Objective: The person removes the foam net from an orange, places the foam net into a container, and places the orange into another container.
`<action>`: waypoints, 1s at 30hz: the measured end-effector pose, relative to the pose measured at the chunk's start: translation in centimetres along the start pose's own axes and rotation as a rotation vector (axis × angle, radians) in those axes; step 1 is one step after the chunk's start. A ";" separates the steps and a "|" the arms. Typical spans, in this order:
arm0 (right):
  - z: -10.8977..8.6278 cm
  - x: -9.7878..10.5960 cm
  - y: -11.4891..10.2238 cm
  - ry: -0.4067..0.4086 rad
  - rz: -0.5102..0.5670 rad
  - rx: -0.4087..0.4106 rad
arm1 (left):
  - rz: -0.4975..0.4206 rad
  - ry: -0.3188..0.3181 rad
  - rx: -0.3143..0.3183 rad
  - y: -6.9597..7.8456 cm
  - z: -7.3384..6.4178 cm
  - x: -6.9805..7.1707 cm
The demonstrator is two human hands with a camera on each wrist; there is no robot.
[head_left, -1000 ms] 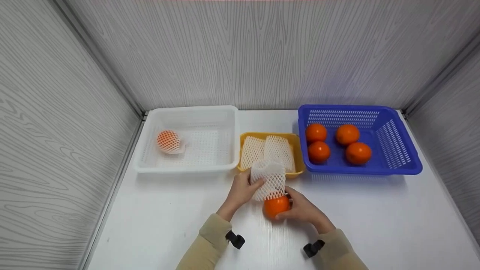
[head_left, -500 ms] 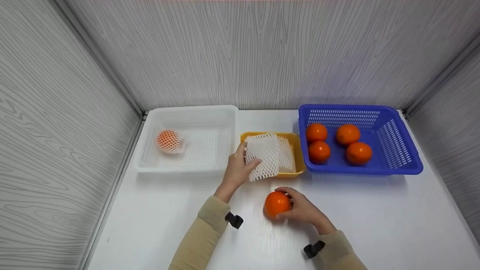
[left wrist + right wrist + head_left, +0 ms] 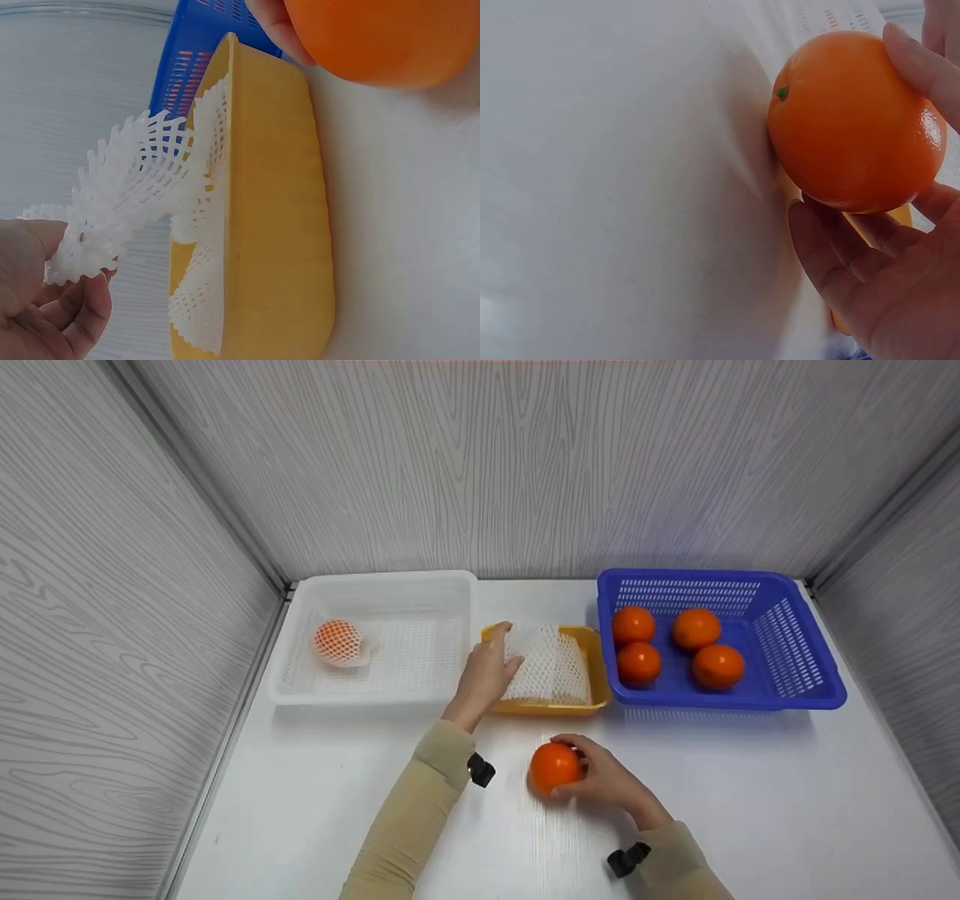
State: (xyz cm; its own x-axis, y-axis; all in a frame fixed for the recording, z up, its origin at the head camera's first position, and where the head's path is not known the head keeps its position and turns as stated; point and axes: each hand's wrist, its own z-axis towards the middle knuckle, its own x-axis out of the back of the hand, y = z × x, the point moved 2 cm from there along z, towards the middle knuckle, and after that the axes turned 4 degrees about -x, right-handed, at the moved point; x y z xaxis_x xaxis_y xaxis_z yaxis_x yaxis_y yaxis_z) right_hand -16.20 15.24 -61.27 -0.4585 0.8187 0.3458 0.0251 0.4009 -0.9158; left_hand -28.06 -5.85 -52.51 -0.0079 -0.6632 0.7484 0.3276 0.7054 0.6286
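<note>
My left hand (image 3: 484, 675) is over the left end of the small yellow basket (image 3: 277, 210). Between thumb and fingers it pinches a white foam net sleeve (image 3: 131, 184), whose loose end hangs over the basket. More foam net (image 3: 574, 671) lies inside, reaching up to the rim. Down on the white table, my right hand (image 3: 609, 778) grips an orange (image 3: 554, 767) from its right side, thumb and fingers curved round it. A small green stem spot shows on that fruit in the right wrist view.
Behind to the right stands a blue basket (image 3: 806, 690) with several loose oranges (image 3: 718, 666). A white basket (image 3: 375, 697) at the back left holds one orange in a foam net (image 3: 337, 642). Grey wood-grain panels (image 3: 480, 472) enclose the table.
My left hand has carried the foam net away from the orange, back and up over the yellow basket. The right hand and its orange have stayed in place.
</note>
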 end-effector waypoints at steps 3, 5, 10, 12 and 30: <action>0.0 0.0 0.0 0.003 -0.001 -0.005 | 0.138 0.016 -0.067 -0.2 0.2 -0.6; 0.0 0.0 0.0 0.005 -0.005 -0.004 | 0.254 0.038 -0.117 -0.3 0.3 -1.0; 0.1 0.0 0.0 0.010 -0.011 -0.011 | 0.478 0.053 -0.237 -0.1 0.2 -1.9; 0.1 0.1 0.1 0.013 -0.011 -0.016 | 0.486 0.005 -0.277 0.1 0.0 -2.2; 0.1 0.0 0.0 0.014 -0.027 -0.009 | 0.345 -0.482 0.016 -0.9 -1.7 -4.8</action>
State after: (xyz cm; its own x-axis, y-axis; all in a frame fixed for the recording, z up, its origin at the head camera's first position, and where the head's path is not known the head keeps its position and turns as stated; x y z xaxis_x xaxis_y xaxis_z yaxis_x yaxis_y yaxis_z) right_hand -16.27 15.20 -61.32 -0.4470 0.8130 0.3730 0.0208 0.4263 -0.9043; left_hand -26.72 -3.74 -57.05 -0.3334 -0.2091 0.9193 0.3729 0.8663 0.3323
